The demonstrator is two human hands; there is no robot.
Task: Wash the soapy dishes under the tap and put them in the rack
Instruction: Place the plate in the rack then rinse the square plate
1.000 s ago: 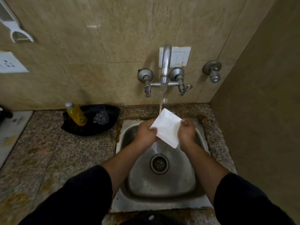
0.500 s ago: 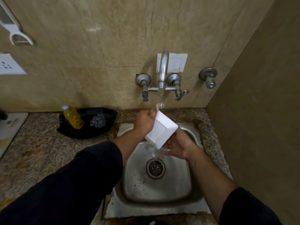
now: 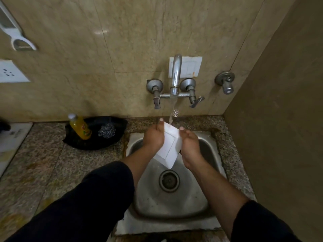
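Dish [image 3: 169, 148] held tilted under running tap [image 3: 175, 74], over sink [image 3: 183, 204].
Left of sink: yellow bottle [image 3: 80, 127] on black tray [image 3: 108, 143]. Over sink: left hand [image 3: 153, 137], fingers curled round dish's left edge; right hand [image 3: 189, 142], fingers curled round right edge. Water strikes dish's top corner.

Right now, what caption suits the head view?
Left hand and right hand hold a white dish under the running tap, over the sink.
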